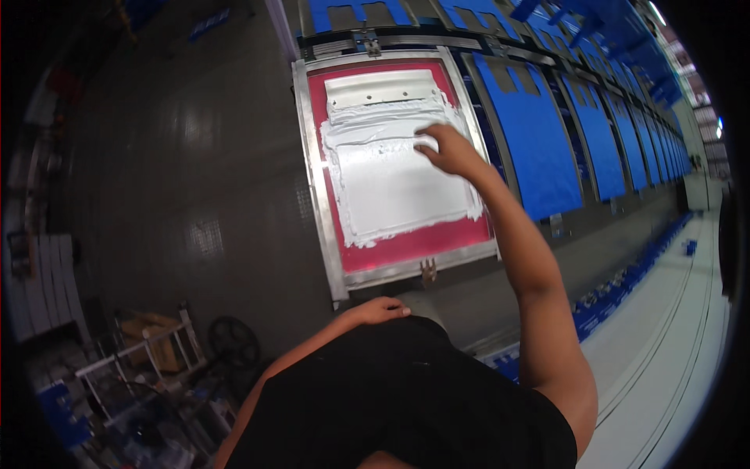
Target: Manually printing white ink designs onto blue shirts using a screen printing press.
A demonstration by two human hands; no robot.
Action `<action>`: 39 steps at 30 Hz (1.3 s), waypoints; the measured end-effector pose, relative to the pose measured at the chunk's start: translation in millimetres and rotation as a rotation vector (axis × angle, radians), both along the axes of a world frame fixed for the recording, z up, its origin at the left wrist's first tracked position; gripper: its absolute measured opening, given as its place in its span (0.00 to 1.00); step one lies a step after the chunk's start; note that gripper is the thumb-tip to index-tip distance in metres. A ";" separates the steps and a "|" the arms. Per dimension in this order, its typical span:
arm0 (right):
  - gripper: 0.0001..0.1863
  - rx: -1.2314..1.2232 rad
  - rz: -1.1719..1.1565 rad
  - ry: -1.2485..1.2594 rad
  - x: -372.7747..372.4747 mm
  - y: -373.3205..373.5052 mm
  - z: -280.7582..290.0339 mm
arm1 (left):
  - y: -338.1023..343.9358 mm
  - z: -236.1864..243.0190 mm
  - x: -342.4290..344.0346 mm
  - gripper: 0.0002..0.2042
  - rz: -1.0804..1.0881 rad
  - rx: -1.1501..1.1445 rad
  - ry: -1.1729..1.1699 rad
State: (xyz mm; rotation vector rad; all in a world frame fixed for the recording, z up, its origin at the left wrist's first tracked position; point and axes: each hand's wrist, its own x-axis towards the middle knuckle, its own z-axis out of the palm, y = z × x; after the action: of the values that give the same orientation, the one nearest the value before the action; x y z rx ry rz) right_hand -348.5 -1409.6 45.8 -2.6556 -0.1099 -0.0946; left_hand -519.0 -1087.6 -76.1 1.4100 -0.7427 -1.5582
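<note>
A screen-printing frame (317,180) with a metal border and red mesh lies in front of me. Thick white ink (391,184) covers most of the mesh, ridged toward the far end. A whitish squeegee (381,84) with several dark bolts rests across that far end. Above the ink's right side hovers my right hand (453,152), thumb and fingers curved apart, holding nothing; whether a fingertip touches the ink I cannot tell. My left hand (379,310) lies low against my body below the frame's near edge, fingers extended and nothing visible in it.
To the right runs a long row of pallets bearing blue cut fabric pieces (531,141). A metal clamp (367,41) sits at the frame's far edge, and a small bracket (427,270) at the near edge. A metal cart (141,356) stands lower left on the dark floor (195,172).
</note>
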 end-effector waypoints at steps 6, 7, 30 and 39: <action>0.29 -0.415 -0.017 0.062 200.8 -82.5 -57.8 | -51.8 -31.2 -33.7 0.19 0.445 0.059 0.281; 0.29 -0.400 0.019 0.068 220.6 -80.2 -67.4 | -61.4 -29.9 -36.3 0.19 0.536 0.056 0.334; 0.24 -0.266 0.184 0.345 153.7 -27.3 -14.6 | -95.0 -7.6 -44.4 0.17 0.843 0.142 0.191; 0.21 -0.301 0.186 0.283 10.3 -2.8 -31.0 | -99.8 -12.5 -42.5 0.16 0.849 0.147 0.267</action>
State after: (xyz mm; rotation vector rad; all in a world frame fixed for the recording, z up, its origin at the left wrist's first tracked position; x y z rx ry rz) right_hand -338.2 -1412.3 14.8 -2.9072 -0.2972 0.3869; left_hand -561.5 -1187.5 -88.6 1.3258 0.1476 -1.0862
